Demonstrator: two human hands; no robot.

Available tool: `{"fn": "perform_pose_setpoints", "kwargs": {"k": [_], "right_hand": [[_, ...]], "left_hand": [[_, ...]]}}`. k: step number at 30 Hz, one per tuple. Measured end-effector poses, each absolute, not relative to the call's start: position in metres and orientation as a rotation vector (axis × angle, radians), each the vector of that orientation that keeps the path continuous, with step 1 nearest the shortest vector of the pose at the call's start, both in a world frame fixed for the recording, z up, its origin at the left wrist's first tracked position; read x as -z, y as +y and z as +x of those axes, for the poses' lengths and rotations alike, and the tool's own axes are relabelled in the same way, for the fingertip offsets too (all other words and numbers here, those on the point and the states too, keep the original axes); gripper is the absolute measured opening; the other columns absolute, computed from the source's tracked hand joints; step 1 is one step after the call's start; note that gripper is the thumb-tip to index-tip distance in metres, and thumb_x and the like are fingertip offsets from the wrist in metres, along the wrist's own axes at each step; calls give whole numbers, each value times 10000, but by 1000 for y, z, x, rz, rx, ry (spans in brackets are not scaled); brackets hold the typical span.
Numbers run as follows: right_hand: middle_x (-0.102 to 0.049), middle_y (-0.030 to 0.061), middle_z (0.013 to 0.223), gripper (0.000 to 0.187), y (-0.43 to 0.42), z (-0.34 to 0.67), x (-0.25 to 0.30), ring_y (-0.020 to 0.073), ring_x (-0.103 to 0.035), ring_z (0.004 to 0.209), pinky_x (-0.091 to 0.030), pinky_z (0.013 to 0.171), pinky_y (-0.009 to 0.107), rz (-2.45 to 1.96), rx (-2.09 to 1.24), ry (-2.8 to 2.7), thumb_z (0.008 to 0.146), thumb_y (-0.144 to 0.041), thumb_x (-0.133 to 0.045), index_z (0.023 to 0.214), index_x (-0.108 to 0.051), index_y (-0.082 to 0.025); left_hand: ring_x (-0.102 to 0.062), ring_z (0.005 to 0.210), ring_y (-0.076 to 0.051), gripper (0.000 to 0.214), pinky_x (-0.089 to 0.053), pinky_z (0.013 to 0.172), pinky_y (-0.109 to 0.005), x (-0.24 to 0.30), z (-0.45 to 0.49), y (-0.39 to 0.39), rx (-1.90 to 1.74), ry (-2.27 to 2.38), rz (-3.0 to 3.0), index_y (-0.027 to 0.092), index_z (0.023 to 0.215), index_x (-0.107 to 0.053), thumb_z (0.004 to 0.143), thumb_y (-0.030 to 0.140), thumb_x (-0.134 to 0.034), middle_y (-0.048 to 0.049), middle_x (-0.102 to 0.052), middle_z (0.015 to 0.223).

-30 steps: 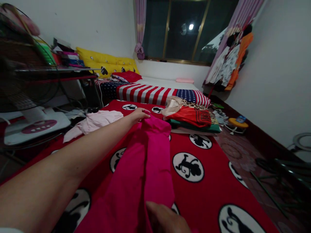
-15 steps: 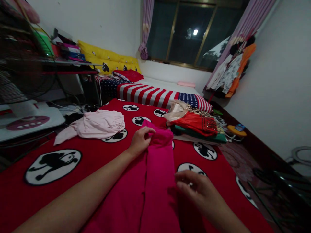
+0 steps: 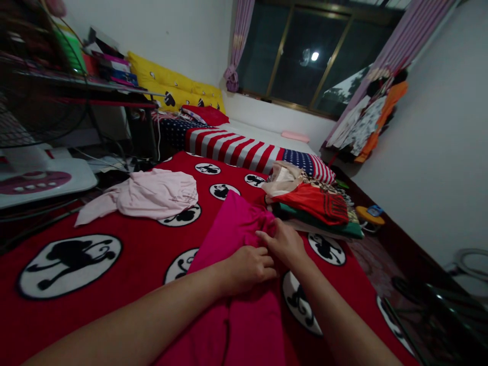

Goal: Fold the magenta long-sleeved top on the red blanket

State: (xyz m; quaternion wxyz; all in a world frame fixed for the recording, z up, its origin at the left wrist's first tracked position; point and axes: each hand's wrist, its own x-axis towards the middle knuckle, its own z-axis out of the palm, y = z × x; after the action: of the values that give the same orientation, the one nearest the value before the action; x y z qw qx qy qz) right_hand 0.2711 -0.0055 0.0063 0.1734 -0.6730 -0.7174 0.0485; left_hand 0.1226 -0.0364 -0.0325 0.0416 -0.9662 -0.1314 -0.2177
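A bright pink garment (image 3: 224,229) lies lengthwise on the red blanket, its near end running out of view at the bottom. My left hand (image 3: 249,267) rests on its middle with fingers curled and closed on the cloth. Just beyond it, my right hand (image 3: 284,243) pinches the garment's right edge, where the fabric is bunched into creases. The two hands are close together, and the cloth under the fingers is partly hidden. To the left lies a pale pink garment (image 3: 158,193), loosely spread. A stack of folded clothes (image 3: 316,203) in red, beige and green sits beyond my right hand.
The red blanket (image 3: 145,274) bears white ovals with black figures. A fan (image 3: 41,178) stands at left beside a cluttered desk (image 3: 114,96). Behind is a bed with a striped cover (image 3: 232,150). Clothes (image 3: 366,122) hang at the right wall, near a yellow stool (image 3: 369,216).
My right hand has moved up and left onto the pink garment and now grips its edge. My left hand has come nearer and to the right. The garment's far part has spread out leftward.
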Motion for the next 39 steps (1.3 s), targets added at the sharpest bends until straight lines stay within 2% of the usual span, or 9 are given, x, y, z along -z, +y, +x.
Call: {"fn": "perform_pose_setpoints", "kwargs": {"k": [4, 10, 13, 17, 20, 24, 29, 33, 39], "right_hand": [[-664, 80, 697, 214, 11, 280, -5, 237, -634, 700, -410, 598, 291, -1944, -51, -1989, 770, -380, -570, 714, -644, -188], [-502, -5, 456, 392, 17, 326, 23, 145, -458, 421, -336, 447, 255, -1737, -416, -1422, 768, -524, -456, 583, -540, -190], [-598, 37, 552, 428, 12, 332, 25, 191, -562, 525, -387, 513, 274, -1784, -348, -1456, 716, -579, -541, 707, -615, -158], [-694, 90, 845, 570, 14, 318, 9, 250, -648, 774, -427, 640, 299, -1914, -60, -1661, 728, -575, -594, 1118, -603, -160], [-693, 98, 884, 375, 26, 310, -4, 253, -645, 815, -420, 646, 292, -1950, 49, -1822, 741, -436, -612, 1018, -664, -189], [-628, 44, 615, 170, 45, 311, -15, 194, -598, 618, -403, 560, 261, -1723, -337, -1533, 685, -332, -617, 677, -650, -166], [-516, -44, 464, 241, 57, 295, -18, 120, -474, 385, -375, 399, 225, -1496, -752, -1258, 646, -371, -623, 743, -615, -151], [-654, 13, 658, 345, 64, 274, -11, 134, -604, 509, -486, 491, 231, -1381, -895, -1243, 660, -366, -636, 918, -617, -138], [-693, 131, 1029, 465, 61, 263, 12, 224, -667, 904, -525, 819, 356, -1292, -513, -1608, 768, -392, -567, 1136, -615, -112]], "left_hand": [[-530, 800, -175, 188, -426, 702, -311, 31, 121, -39, 641, -422, -2951, 183, 1043, -633, 882, 134, -550, -35, -652, 900], [-521, 804, -185, 232, -408, 628, -329, 32, 120, -40, 622, -442, -2933, 196, 1088, -615, 874, 135, -548, -30, -645, 935], [-522, 797, -188, 238, -398, 610, -329, 32, 120, -39, 626, -449, -2926, 198, 1097, -611, 877, 138, -543, -26, -650, 923], [-537, 804, -192, 239, -414, 621, -330, 30, 119, -40, 598, -437, -2937, 198, 1087, -617, 869, 129, -548, -28, -661, 911], [-566, 823, -186, 290, -437, 653, -319, 28, 118, -42, 639, -475, -2928, 205, 1155, -592, 880, 138, -528, -44, -663, 972], [-607, 855, -197, 433, -453, 732, -317, 23, 110, -38, 986, -935, -2802, 213, 1258, -539, 835, 118, -530, -59, -670, 988], [-599, 680, -150, 477, -437, 632, -240, 22, 90, -14, 1766, -1565, -2555, 202, 1175, -567, 712, 88, -557, -4, -663, 807], [-536, 574, -120, 375, -416, 569, -217, 28, 76, 5, 2218, -1907, -2143, 152, 1104, -567, 731, 121, -538, 0, -626, 761], [-593, 726, -160, 404, -480, 734, -278, 38, 67, 19, 2082, -2097, -2002, 163, 1151, -572, 751, 110, -555, -45, -667, 957]]}}
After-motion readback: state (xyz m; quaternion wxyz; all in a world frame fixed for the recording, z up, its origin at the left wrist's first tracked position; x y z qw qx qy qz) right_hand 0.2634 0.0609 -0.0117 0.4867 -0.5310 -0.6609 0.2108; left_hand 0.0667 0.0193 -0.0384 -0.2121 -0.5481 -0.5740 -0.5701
